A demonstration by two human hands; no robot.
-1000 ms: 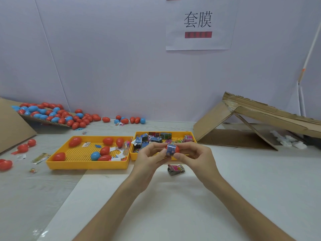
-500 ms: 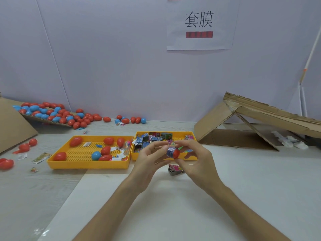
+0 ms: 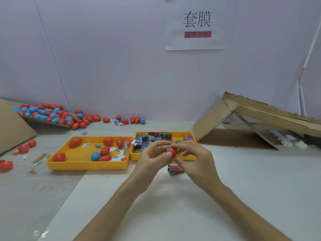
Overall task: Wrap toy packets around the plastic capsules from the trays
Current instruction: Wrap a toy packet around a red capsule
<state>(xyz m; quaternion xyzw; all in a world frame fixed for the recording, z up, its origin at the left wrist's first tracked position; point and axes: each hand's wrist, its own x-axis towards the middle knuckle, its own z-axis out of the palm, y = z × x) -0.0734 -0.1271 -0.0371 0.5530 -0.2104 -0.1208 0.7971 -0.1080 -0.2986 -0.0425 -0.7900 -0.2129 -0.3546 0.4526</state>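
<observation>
The red egg-shaped plastic capsule (image 3: 172, 152) now turns its bare red end to the camera. A second ago the blue printed toy packet (image 3: 167, 149) covered most of its face, and now only a sliver shows at the far left edge. The left hand (image 3: 152, 158) and right hand (image 3: 195, 158) each keep a closed grip, pinching the capsule above the table (image 3: 243, 180), in front of the yellow plastic tray of packets (image 3: 173, 133). The wrap looks nearly seated.

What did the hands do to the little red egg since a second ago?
Both hands turned the red capsule: its wrapped side faced us before, now the bare red end does. The left hand and right hand keep holding it. The spare packet and yellow trays stayed put.
</observation>
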